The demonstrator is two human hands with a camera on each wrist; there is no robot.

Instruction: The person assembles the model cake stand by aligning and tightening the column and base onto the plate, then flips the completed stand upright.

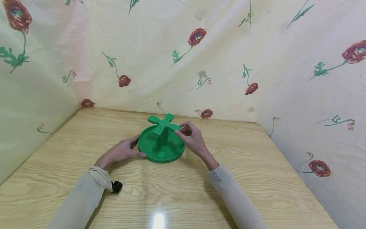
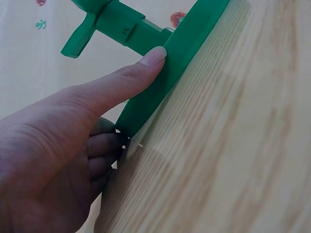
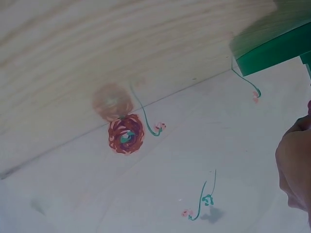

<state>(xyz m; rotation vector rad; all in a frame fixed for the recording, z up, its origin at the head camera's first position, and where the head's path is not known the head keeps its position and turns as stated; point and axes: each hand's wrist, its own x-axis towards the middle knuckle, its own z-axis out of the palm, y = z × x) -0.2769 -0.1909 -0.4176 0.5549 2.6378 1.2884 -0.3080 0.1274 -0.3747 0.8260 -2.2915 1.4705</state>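
A green round base [image 1: 161,157] with a raised rim stands on the table. From its middle rises a green post [image 1: 162,138], topped by a green cross-shaped piece [image 1: 164,123] with several flat arms. My left hand [image 1: 123,150] grips the base's left edge; in the left wrist view the thumb [image 2: 154,56] presses on the rim, with the other fingers partly hidden beyond it. With thumb and fingers, my right hand [image 1: 193,139] pinches the right arm of the cross-shaped piece. Only part of that hand [image 3: 295,162] enters the right wrist view, so its fingertips are cut off there.
The wooden table [image 1: 171,197] reaches to a flower-printed cloth [image 1: 148,57] hanging at the back and sides. A small black object [image 1: 116,187] sits at the left sleeve's cuff. Light reflects off the table's front.
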